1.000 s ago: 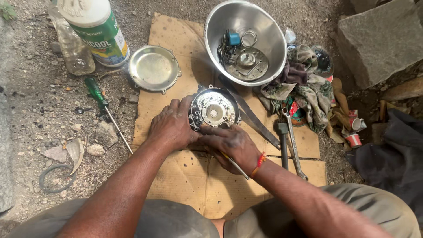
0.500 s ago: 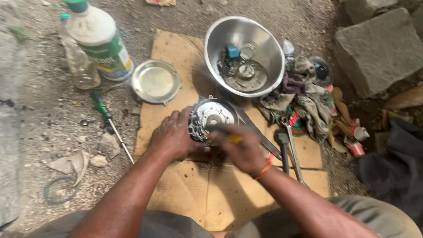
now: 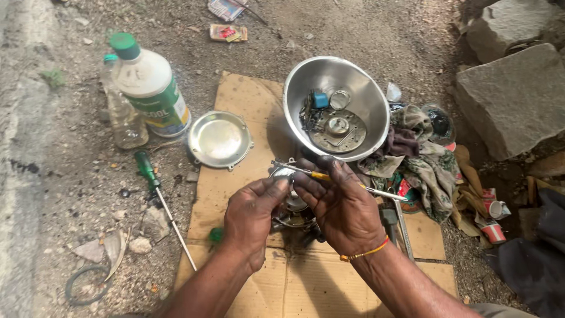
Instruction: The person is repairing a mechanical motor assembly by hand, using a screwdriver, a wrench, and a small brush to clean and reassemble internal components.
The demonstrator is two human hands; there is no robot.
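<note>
Two hands meet at the centre of the frame over a sheet of cardboard [image 3: 247,100] laid on gravel ground. The right hand [image 3: 344,203] pinches a small yellow-handled tool [image 3: 321,175] between thumb and fingers, its thin metal shaft lying crosswise. The left hand [image 3: 253,209] curls inward, its fingertips pressed to the tool's left end. Under both hands sits one round metal assembly [image 3: 292,213], mostly hidden.

Above them, one steel bowl [image 3: 359,88] tilts toward the camera; it holds a round perforated plate, a small blue part and a metal ring, with other bits too tangled to count. Left of the bowl lies one round metal cover [image 3: 219,139]. Two bottles stand at the upper left: a white one with a green cap [image 3: 150,88] and a clear one [image 3: 123,121] touching it. One green-handled screwdriver [image 3: 156,191] lies on the gravel at left. A heap of rags [image 3: 424,159] sits right of the bowl.
</note>
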